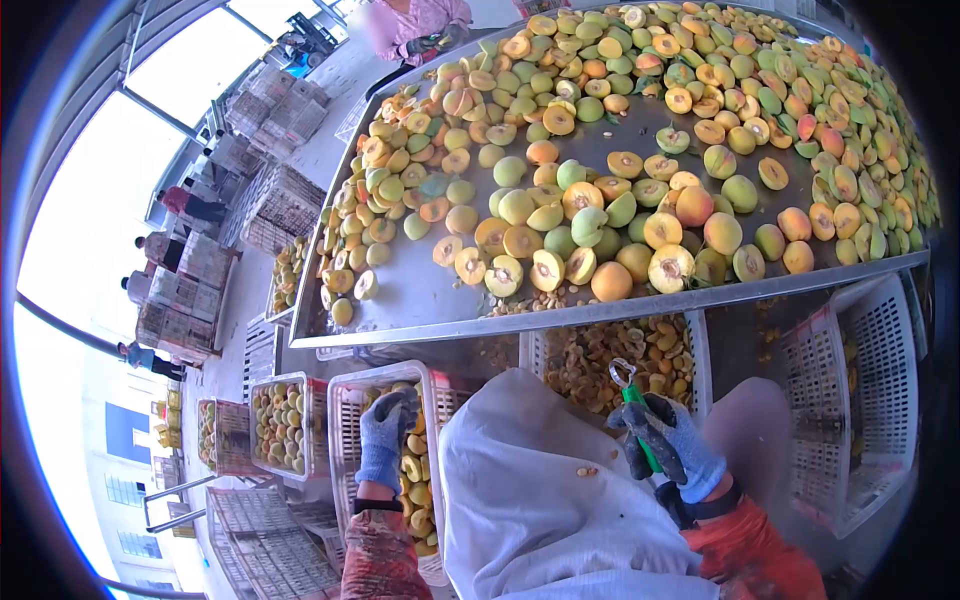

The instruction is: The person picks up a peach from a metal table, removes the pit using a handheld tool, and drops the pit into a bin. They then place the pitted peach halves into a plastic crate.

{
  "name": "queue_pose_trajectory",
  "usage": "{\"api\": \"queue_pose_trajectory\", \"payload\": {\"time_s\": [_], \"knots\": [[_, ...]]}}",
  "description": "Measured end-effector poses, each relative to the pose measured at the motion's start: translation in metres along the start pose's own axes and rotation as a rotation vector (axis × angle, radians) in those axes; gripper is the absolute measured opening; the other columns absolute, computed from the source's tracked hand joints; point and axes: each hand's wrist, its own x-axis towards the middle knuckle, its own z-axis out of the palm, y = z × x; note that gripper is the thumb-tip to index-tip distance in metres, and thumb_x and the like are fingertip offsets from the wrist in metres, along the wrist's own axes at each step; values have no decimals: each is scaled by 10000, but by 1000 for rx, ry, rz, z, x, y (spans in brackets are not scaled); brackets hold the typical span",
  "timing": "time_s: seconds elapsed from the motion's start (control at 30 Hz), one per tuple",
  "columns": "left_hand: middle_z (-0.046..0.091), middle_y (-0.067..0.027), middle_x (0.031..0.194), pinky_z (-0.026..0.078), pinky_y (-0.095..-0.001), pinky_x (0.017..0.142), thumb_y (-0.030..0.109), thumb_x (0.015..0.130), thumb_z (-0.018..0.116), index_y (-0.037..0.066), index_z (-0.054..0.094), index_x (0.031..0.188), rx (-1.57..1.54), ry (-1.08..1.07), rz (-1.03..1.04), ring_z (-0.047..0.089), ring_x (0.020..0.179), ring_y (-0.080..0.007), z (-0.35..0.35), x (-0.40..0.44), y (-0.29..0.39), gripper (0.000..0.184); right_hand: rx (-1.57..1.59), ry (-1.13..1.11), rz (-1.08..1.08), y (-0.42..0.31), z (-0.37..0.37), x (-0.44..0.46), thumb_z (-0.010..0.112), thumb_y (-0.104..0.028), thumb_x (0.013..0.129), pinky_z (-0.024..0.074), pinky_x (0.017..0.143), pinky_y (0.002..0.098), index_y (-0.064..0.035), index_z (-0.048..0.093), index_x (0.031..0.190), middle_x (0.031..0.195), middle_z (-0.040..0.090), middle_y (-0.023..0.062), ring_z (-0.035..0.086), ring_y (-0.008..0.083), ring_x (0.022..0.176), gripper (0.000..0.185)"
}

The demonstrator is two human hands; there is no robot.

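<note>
My right hand [664, 442], in a blue and grey glove, is wrapped round a green-handled pitting tool [637, 415]. Its looped metal head points up, above a crate of peach pits and scraps [610, 360]. My left hand [388, 435], gloved alike, hangs over a pale plastic crate [345, 470] of peach halves [416, 470]. Its fingers bend downward and their tips are hidden, so whether anything is in them does not show. In front, whole peaches [693, 206] and cut peach halves [523, 242], some with pits in them, cover much of a metal table [440, 290].
The table's raised metal rim [620, 318] runs across in front of me. An upright mesh crate [850, 400] is at right. More fruit crates [288, 425] stand at left, beside stacked crates [290, 205]. Across the table stands a person in a pink top [430, 20]. A forklift [305, 45] is behind.
</note>
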Motion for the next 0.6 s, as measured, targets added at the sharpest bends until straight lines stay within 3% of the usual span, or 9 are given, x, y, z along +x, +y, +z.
{"api": "queue_pose_trajectory", "payload": {"time_s": [0.13,0.2,0.27,0.33,0.4,0.47,0.53,0.57,0.6], "knots": [[655,-85,966,500,-221,608,-11,820,560,-2,567,1138,169,-78,299,633,782,-141,100,107,28,318,34,76,30,-11,-4,-14,585,-318,888,392,393,260,-21,577,986,545,549,44,511,137,411,314],[632,-152,1019,495,-363,797,157,766,653,67,526,1210,615,-10,354,628,899,-289,144,156,31,470,52,122,30,-14,-8,-25,588,-320,886,393,399,260,-18,576,987,554,551,48,512,138,418,319],[589,-191,1069,460,-433,864,254,708,706,98,469,1258,924,-115,477,574,1006,-361,180,152,54,619,-5,168,3,-12,-17,-35,600,-334,875,392,400,257,-17,574,983,556,550,55,510,144,418,336],[556,-195,1124,467,-422,858,271,688,723,93,436,1272,1083,-86,423,566,1035,-340,204,136,63,675,15,194,29,-6,-24,-42,605,-330,872,396,402,256,-16,573,981,542,542,56,507,145,412,334],[561,-194,1111,463,-431,866,288,678,731,78,479,1213,1132,-200,314,569,1026,-345,208,133,61,628,20,194,53,0,-28,-44,610,-326,868,400,405,256,-15,571,978,529,534,58,504,147,406,332],[578,-181,1075,471,-417,857,235,686,725,59,507,1152,1102,-170,360,590,998,-321,197,121,58,543,56,151,31,8,-28,-43,629,-268,856,417,420,254,-26,563,977,608,559,48,529,133,460,278],[601,-154,1033,494,-356,830,141,725,678,40,522,1101,561,-202,446,611,958,-273,179,112,53,419,77,141,19,6,-16,-39,627,-215,854,427,436,244,-36,558,977,679,559,27,521,119,482,228],[616,-120,977,525,-331,759,54,755,624,31,527,1072,90,-234,459,634,848,-226,172,121,32,333,105,137,9,3,-8,-37,626,-163,851,438,452,234,-47,553,977,750,560,7,513,104,504,186],[615,-95,945,548,-343,672,55,775,626,29,526,1103,-298,-290,192,642,763,-221,163,66,73,344,98,131,6,0,-2,-36,626,-163,851,438,452,234,-47,553,977,750,560,7,513,104,504,186]]}}
